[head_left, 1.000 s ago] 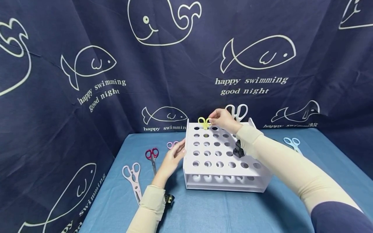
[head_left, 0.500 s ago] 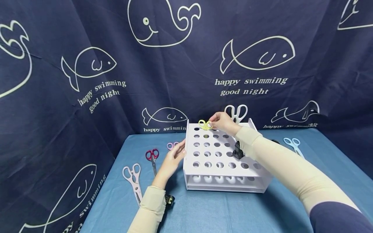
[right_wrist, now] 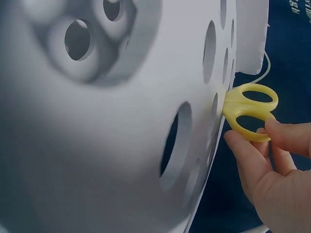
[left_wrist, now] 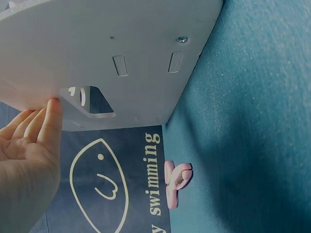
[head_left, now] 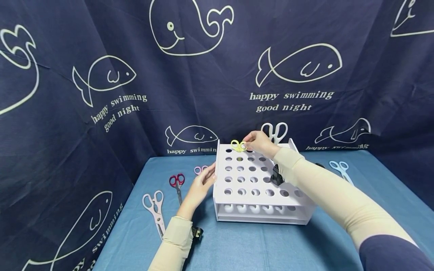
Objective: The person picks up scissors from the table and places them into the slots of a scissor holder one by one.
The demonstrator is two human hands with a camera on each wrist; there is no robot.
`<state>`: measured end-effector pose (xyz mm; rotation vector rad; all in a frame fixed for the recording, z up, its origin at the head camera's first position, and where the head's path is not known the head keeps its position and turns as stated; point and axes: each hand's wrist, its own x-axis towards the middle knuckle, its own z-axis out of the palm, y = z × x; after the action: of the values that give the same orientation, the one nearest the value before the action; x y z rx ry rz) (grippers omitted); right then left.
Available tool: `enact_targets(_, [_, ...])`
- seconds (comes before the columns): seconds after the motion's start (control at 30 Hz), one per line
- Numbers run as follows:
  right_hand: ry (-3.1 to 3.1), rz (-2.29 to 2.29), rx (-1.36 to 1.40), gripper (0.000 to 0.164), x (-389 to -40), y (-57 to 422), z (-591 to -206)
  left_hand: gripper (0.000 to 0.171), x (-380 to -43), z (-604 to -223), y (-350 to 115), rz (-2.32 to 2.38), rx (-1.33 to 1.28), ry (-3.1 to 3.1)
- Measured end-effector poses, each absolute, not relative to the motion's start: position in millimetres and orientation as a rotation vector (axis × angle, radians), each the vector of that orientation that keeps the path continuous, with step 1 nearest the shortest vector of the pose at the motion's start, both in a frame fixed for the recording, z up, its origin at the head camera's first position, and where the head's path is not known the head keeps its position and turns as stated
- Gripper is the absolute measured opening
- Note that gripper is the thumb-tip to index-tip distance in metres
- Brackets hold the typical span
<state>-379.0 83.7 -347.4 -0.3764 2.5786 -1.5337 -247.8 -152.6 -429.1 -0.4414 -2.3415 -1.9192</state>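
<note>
My right hand [head_left: 259,143] pinches one handle loop of the yellow scissors [head_left: 239,146] between thumb and fingers. Their handles stand above a back-row hole of the white rack [head_left: 223,197], and the blades are out of sight below. In the right wrist view the yellow scissors [right_wrist: 250,104] sit right at the holed top board. With its fingers straight, my left hand [head_left: 199,186] rests against the rack's left side panel. The left wrist view has the left hand's fingertips [left_wrist: 53,104] on that panel beside a cut-out. White scissors [head_left: 275,131] stand upright behind my right hand.
Left of the rack, pink scissors [head_left: 157,210], red-handled scissors [head_left: 177,181] and small purple-pink scissors [head_left: 199,170] lie on the blue cloth [head_left: 244,248]. Light blue scissors [head_left: 340,168] lie to its right. A dark printed curtain [head_left: 203,94] hangs close behind the rack.
The yellow scissors have sunk slightly so their handles sit closer to the rack's top, my right hand moving down with them. My left hand has stayed on the side panel.
</note>
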Motion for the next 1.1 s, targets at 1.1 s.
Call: enact_targets(1.1, [2.689, -1.452, -0.486, 0.034, -363, 93, -302, 0.051, -233, -405, -148, -1.919, -0.458, -2.396])
